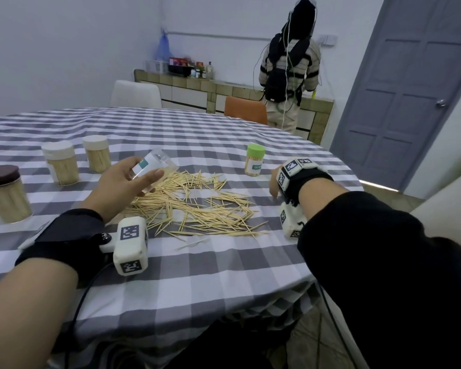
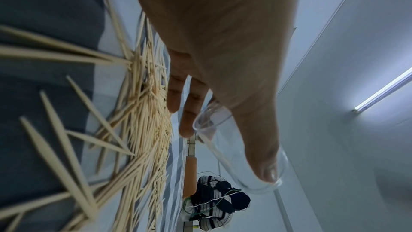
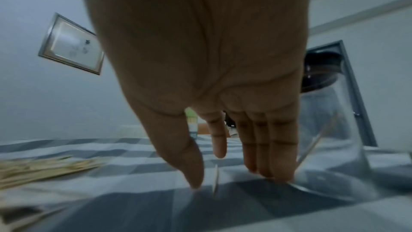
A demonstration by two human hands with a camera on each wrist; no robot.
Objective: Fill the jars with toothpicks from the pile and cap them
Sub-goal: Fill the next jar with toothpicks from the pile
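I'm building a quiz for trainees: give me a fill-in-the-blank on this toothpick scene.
1. The left hand holds a clear jar that has no ____.
2. The jar at the far right has a ____ cap.
3. The loose toothpicks lie on a ____ tablecloth.
4. The jar nearest the left edge has a ____ lid.

Missing words: cap; green; checked; brown

The head view looks forward and down across the round table with grey-and-white checked cloth (image 1: 197, 262); both wrist views sit close behind the palms, facing fingerward — all share the scattered pale wooden toothpicks (image 1: 197, 206).
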